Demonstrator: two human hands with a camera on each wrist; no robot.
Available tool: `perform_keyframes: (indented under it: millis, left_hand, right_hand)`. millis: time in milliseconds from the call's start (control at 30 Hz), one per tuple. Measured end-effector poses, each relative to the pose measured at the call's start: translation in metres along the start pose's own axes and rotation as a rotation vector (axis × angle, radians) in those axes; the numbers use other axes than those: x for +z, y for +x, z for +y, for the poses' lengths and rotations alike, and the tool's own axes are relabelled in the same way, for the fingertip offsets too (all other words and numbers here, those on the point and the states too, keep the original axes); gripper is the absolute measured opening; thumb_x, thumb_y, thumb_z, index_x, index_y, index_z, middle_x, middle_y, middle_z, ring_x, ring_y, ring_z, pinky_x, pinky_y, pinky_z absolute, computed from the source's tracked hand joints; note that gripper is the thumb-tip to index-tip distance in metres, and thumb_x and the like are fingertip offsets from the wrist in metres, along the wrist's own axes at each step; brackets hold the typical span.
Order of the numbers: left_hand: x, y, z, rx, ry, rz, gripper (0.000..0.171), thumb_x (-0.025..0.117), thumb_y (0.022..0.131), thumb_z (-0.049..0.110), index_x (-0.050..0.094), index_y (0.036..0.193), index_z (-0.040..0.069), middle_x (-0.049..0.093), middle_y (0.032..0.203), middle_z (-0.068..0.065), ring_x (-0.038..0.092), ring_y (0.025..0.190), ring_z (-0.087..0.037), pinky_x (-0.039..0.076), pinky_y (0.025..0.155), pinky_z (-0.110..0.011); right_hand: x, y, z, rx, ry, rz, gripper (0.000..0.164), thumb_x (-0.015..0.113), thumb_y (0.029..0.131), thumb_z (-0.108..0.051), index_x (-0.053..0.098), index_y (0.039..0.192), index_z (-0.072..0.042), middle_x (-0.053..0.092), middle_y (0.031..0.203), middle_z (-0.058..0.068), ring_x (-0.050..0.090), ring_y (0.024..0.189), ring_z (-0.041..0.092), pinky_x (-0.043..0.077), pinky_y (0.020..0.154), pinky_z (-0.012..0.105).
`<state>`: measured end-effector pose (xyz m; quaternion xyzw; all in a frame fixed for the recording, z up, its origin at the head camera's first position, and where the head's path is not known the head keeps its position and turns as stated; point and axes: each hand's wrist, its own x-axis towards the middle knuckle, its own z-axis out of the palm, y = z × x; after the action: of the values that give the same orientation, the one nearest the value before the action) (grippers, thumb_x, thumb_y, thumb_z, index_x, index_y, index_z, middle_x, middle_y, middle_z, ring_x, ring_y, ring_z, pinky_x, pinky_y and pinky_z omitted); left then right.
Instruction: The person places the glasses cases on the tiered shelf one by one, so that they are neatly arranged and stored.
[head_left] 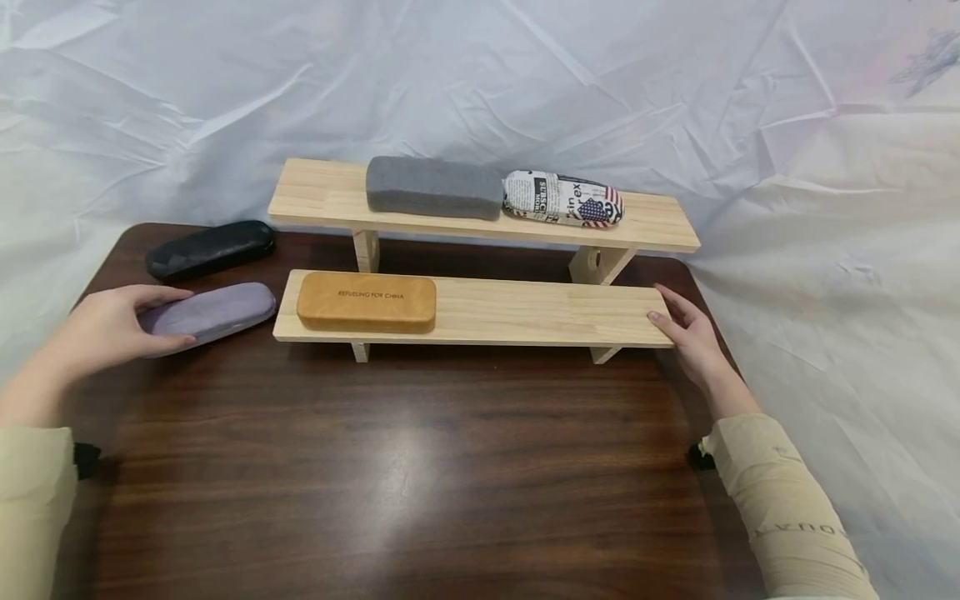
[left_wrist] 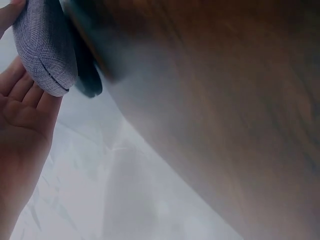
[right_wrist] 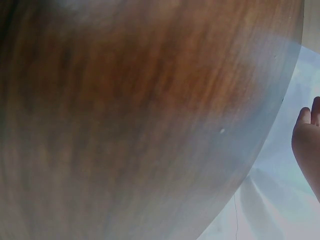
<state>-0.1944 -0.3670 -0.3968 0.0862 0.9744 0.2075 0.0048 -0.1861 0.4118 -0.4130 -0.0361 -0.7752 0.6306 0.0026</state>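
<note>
My left hand (head_left: pixel 123 325) grips a lavender glasses case (head_left: pixel 217 312) by its left end, thumb on the near side and fingers on the far side. The left wrist view shows the case's woven-looking cloth (left_wrist: pixel 47 55) between thumb and fingers. At the opposite side, my right hand (head_left: pixel 693 337) holds the right end of the lower wooden shelf (head_left: pixel 517 312), its thumb on the top board. A tan glasses case (head_left: pixel 367 302) lettered "REFUELING FOR CHINA" lies on that shelf's left part. Just behind the lavender case is a black glasses case (head_left: pixel 210 250) on the table.
Behind stands a higher wooden shelf (head_left: pixel 322 192), bearing a grey case (head_left: pixel 435 187) and a newspaper-print case (head_left: pixel 562 200) side by side. Both shelves stand on the dark wooden table (head_left: pixel 405 467). White sheeting (head_left: pixel 480 83) hangs behind and around the table.
</note>
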Motion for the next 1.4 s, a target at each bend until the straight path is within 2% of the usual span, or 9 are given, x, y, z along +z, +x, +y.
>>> perform_keyframes:
  millis: [233, 367, 500, 567, 733, 1000, 1133, 1233, 1400]
  left_hand:
    - [-0.011, -0.017, 0.004, 0.048, -0.077, 0.131, 0.071, 0.097, 0.074, 0.024, 0.07, 0.134, 0.001, 0.067, 0.126, -0.035, 0.041, 0.093, 0.02, 0.029, 0.067, -0.006]
    - [-0.018, -0.024, 0.014, 0.102, -0.097, 0.204, 0.07, 0.099, 0.069, 0.019, 0.072, 0.132, 0.005, 0.072, 0.124, -0.017, 0.033, 0.094, 0.03, 0.028, 0.072, -0.001]
    - [-0.026, -0.027, 0.032, 0.155, -0.118, 0.252, 0.068, 0.099, 0.067, 0.016, 0.074, 0.13, 0.008, 0.061, 0.116, 0.034, 0.037, 0.097, 0.029, 0.025, 0.076, 0.005]
    - [-0.029, -0.027, 0.044, 0.172, -0.104, 0.258, 0.069, 0.099, 0.067, 0.016, 0.074, 0.13, 0.011, 0.06, 0.115, 0.036, 0.036, 0.098, 0.028, 0.024, 0.078, 0.005]
    - [-0.032, -0.024, 0.077, 0.225, -0.062, 0.247, 0.071, 0.098, 0.065, 0.013, 0.074, 0.132, 0.011, 0.072, 0.126, -0.021, 0.033, 0.099, 0.026, 0.024, 0.08, 0.003]
    - [-0.026, -0.009, 0.117, 0.366, -0.127, 0.26, 0.073, 0.098, 0.061, 0.006, 0.075, 0.13, 0.01, 0.075, 0.125, -0.016, 0.04, 0.106, 0.026, 0.025, 0.09, 0.006]
    - [-0.021, 0.002, 0.134, 0.437, -0.115, 0.238, 0.072, 0.099, 0.063, 0.008, 0.074, 0.131, 0.01, 0.075, 0.125, -0.016, 0.06, 0.112, -0.003, 0.028, 0.093, 0.003]
    - [-0.016, 0.01, 0.15, 0.478, -0.079, 0.198, 0.071, 0.099, 0.067, 0.012, 0.073, 0.133, 0.009, 0.074, 0.128, -0.018, 0.067, 0.114, -0.03, 0.043, 0.098, -0.015]
    - [-0.007, 0.025, 0.175, 0.508, -0.077, 0.121, 0.068, 0.097, 0.074, 0.019, 0.071, 0.135, 0.007, 0.072, 0.133, -0.02, 0.067, 0.122, -0.037, 0.053, 0.099, -0.055]
  right_hand:
    - [-0.003, -0.002, 0.0, 0.0, -0.007, 0.009, 0.071, 0.067, 0.106, -0.015, 0.032, 0.167, -0.005, 0.051, 0.14, -0.011, 0.053, 0.117, 0.0, 0.053, 0.087, 0.007]
    - [-0.006, -0.002, 0.002, 0.0, 0.0, 0.009, 0.071, 0.067, 0.106, -0.014, 0.032, 0.167, -0.006, 0.052, 0.134, -0.016, 0.054, 0.115, 0.0, 0.053, 0.086, 0.007]
    - [-0.007, -0.001, 0.003, 0.003, 0.0, 0.005, 0.072, 0.066, 0.106, -0.014, 0.031, 0.167, -0.005, 0.052, 0.134, -0.016, 0.054, 0.115, 0.0, 0.053, 0.086, 0.007]
    - [-0.007, -0.001, 0.004, -0.001, -0.01, 0.008, 0.071, 0.066, 0.106, -0.014, 0.031, 0.167, -0.006, 0.052, 0.134, -0.016, 0.054, 0.115, 0.0, 0.053, 0.086, 0.007]
    - [-0.005, -0.001, 0.003, -0.015, -0.013, 0.011, 0.069, 0.066, 0.106, -0.014, 0.034, 0.166, -0.007, 0.053, 0.133, -0.017, 0.053, 0.116, 0.0, 0.052, 0.087, 0.006]
    - [-0.002, -0.001, 0.002, -0.025, -0.011, 0.01, 0.069, 0.066, 0.106, -0.013, 0.034, 0.166, -0.004, 0.054, 0.13, -0.018, 0.054, 0.114, 0.0, 0.052, 0.086, 0.007]
    - [-0.002, -0.001, 0.001, -0.018, -0.026, 0.01, 0.07, 0.067, 0.106, -0.015, 0.033, 0.166, -0.005, 0.053, 0.133, -0.016, 0.054, 0.115, 0.0, 0.052, 0.086, 0.007]
    - [-0.002, 0.0, 0.001, -0.013, -0.03, 0.009, 0.07, 0.066, 0.106, -0.015, 0.033, 0.167, -0.006, 0.052, 0.137, -0.013, 0.054, 0.115, 0.0, 0.052, 0.087, 0.007]
    - [-0.001, 0.002, 0.002, -0.01, -0.018, 0.009, 0.07, 0.066, 0.106, -0.013, 0.032, 0.167, -0.005, 0.052, 0.139, -0.01, 0.053, 0.115, 0.0, 0.052, 0.087, 0.007]
